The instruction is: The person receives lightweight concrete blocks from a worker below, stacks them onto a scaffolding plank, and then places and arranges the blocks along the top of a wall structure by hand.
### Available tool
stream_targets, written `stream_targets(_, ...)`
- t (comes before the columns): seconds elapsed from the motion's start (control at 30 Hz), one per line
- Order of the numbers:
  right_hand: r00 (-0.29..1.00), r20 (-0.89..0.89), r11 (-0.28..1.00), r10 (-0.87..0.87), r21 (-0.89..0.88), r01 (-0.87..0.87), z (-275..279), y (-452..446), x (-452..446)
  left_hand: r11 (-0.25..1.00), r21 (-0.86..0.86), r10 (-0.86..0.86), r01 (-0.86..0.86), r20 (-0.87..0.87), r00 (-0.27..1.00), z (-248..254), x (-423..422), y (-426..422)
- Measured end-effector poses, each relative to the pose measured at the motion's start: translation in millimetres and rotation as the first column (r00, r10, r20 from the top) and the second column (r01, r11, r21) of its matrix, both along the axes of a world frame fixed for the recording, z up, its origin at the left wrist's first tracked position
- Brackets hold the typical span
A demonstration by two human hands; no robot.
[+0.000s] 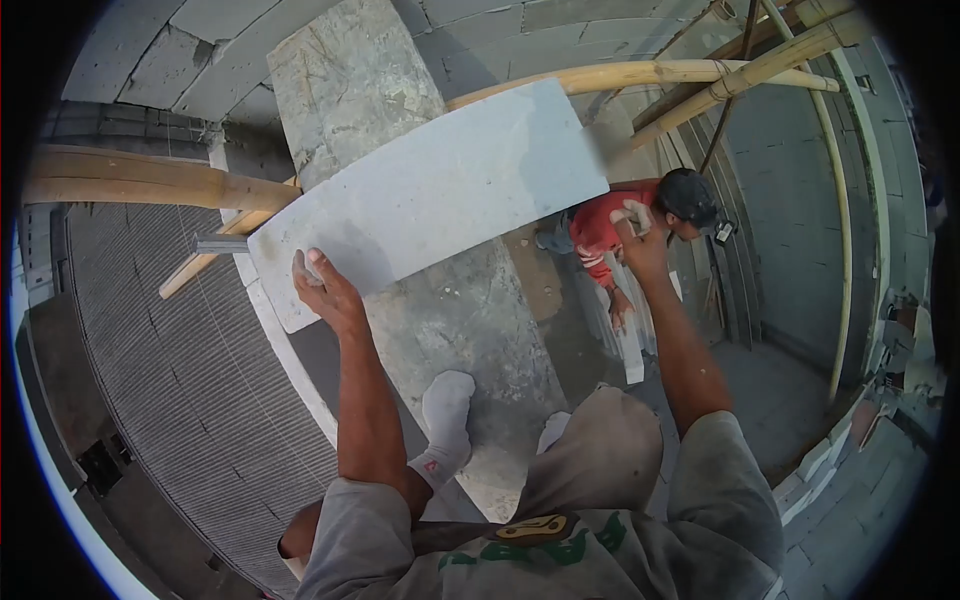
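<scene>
- Grey block walls point(560, 45) rise at the top and right, with bamboo poles point(640, 72) running across them.
- Corrugated roofing point(190, 360) spreads out below on the left, beyond a narrow pale ledge point(290, 350).
- One broad, stained grey plank point(460, 320) runs from the top of the view down toward the wearer's feet; a foot in a pale sock point(447, 410) rests on it.
- Across this plank lies a long whitish block point(440, 190), set crosswise, its left end near a metal channel piece point(222, 243) and its right end reaching past the plank's edge.
- Over the block's near-left corner is the left hand point(326, 292), open, fingers and thumb apart; whether it touches the block I cannot tell.
- Raised just beside the block's right end, the right hand point(642, 228) has curled fingers; whether anything is in them I cannot tell.
- Lower down at right, a co-worker in a red shirt point(592, 228) and dark cap bends forward, one hand point(620, 312) by long pale strips point(632, 355).
</scene>
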State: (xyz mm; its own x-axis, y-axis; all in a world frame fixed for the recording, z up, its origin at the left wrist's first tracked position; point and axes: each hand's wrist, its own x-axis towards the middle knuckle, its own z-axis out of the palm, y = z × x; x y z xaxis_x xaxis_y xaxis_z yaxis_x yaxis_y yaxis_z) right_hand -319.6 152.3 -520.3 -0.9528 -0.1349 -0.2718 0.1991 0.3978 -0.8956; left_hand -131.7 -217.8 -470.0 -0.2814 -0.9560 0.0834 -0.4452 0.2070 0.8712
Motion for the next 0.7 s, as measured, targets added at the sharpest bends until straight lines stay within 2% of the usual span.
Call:
stream_targets(0.03,0.997,0.071,0.998,0.034,0.044,-0.038,2.2,21.8,30.5,0.990,0.096,-0.098,0.101,-0.040,0.994,1.6,-6.1,23.3)
stream_targets(0.1,0.987,-0.054,0.958,0.154,0.251,-0.135,6.8,62.1,86.1,0.948,0.205,-0.221,0.245,-0.133,0.966,-4.0,-25.0,63.8)
stream_targets(0.13,0.937,-0.213,0.889,0.275,0.428,-0.164,9.1,79.5,111.1,0.932,0.224,-0.253,0.286,-0.164,0.954,-5.5,-32.4,85.1)
stream_targets(0.17,0.949,-0.152,0.840,0.277,0.517,-0.163,15.0,96.2,131.8,0.919,0.236,-0.276,0.317,-0.191,0.942,-6.9,-36.6,101.1)
stream_targets(0.23,0.963,-0.027,0.727,0.269,0.662,-0.185,22.2,123.1,160.1,0.884,0.255,-0.374,0.391,-0.115,0.920,-9.0,-42.0,120.0)
stream_targets(0.33,0.974,0.098,0.571,0.202,0.796,-0.199,6.6,154.9,178.5,0.860,0.241,-0.447,0.450,-0.068,0.892,-7.3,-51.6,141.1)
stream_targets(0.43,0.988,0.120,0.516,0.093,0.843,-0.151,-1.2,157.0,175.7,0.849,0.160,-0.504,0.504,-0.042,0.863,-10.1,-63.9,149.8)
stream_targets(0.53,0.997,0.050,0.564,0.057,0.822,-0.073,2.1,123.6,156.1,0.821,0.115,-0.560,0.560,-0.030,0.828,-5.8,-74.8,161.8)
stream_targets(0.63,0.990,-0.114,0.673,0.079,0.739,0.031,22.5,72.4,117.2,0.781,0.108,-0.615,0.615,-0.036,0.788,3.2,-80.9,177.6)
stream_targets(0.7,0.994,-0.075,0.618,0.075,0.786,0.013,29.7,46.6,81.7,0.762,0.135,-0.633,0.634,-0.057,0.772,8.1,-76.7,184.8)
